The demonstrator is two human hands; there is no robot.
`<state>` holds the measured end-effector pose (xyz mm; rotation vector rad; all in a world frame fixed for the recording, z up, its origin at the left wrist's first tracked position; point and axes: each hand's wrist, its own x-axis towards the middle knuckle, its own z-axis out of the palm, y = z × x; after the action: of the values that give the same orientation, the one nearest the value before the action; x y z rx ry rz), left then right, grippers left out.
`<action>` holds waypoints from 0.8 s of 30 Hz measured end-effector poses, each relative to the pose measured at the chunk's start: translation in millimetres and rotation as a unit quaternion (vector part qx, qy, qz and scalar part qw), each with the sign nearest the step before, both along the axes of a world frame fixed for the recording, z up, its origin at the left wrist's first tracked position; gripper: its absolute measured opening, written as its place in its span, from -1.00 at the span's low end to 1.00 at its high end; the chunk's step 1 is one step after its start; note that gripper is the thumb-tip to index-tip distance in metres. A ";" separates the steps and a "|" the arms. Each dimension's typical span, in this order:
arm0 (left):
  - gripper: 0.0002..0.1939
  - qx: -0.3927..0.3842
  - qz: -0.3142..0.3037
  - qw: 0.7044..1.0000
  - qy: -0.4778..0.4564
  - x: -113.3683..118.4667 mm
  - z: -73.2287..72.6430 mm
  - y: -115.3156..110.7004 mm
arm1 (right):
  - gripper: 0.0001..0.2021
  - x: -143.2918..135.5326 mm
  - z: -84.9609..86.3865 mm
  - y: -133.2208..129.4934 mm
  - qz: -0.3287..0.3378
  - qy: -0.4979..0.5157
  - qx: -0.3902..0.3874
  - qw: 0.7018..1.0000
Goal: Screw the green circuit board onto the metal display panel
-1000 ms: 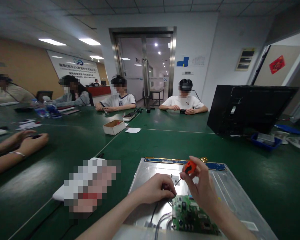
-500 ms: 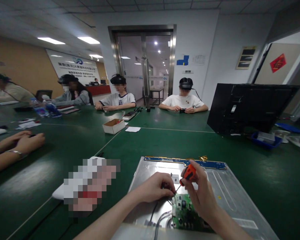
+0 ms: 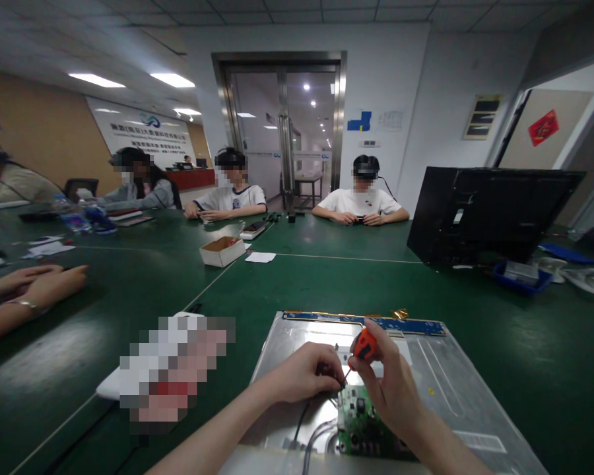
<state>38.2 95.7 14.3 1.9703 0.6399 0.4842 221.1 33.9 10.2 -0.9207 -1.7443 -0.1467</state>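
Note:
My right hand (image 3: 393,376) grips an orange and black screwdriver (image 3: 363,344), its shaft slanting down to the left. The tip is by the upper left corner of a green circuit board (image 3: 359,422). My left hand (image 3: 309,373) is closed at that same corner, its fingertips pinched beside the tip; what they hold is too small to make out. The board lies on a silver metal panel (image 3: 455,376) with a blue strip (image 3: 327,318) along its far edge. Dark cables (image 3: 314,439) run over the panel left of the board.
A blurred-out white and pink item (image 3: 178,369) lies left of the panel. Farther off are a small open box (image 3: 222,252), a black monitor (image 3: 490,214) and a blue tray (image 3: 519,280). Another person's hands (image 3: 49,284) rest at the left; several people sit around the green table (image 3: 297,284).
The screwdriver handle and my right hand have shifted slightly left. The whole view has moved a little. My left hand stays at the board's corner.

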 end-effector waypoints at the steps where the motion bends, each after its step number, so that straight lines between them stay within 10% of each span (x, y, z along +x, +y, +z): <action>1: -0.88 -0.002 0.000 1.000 0.000 0.1 0.3 -0.2 | -0.45 -0.2 -0.4 0.5 0.001 -0.001 0.000 1.000; 24: -0.96 -0.038 0.010 0.999 -0.012 0.4 -5.6 0.8 | -0.42 -3.4 10.3 -5.2 0.009 -0.032 -0.027 0.999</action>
<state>38.6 96.5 8.7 1.8859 0.6531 0.4889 217.7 28.7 20.6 -0.9489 -1.8229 -0.1193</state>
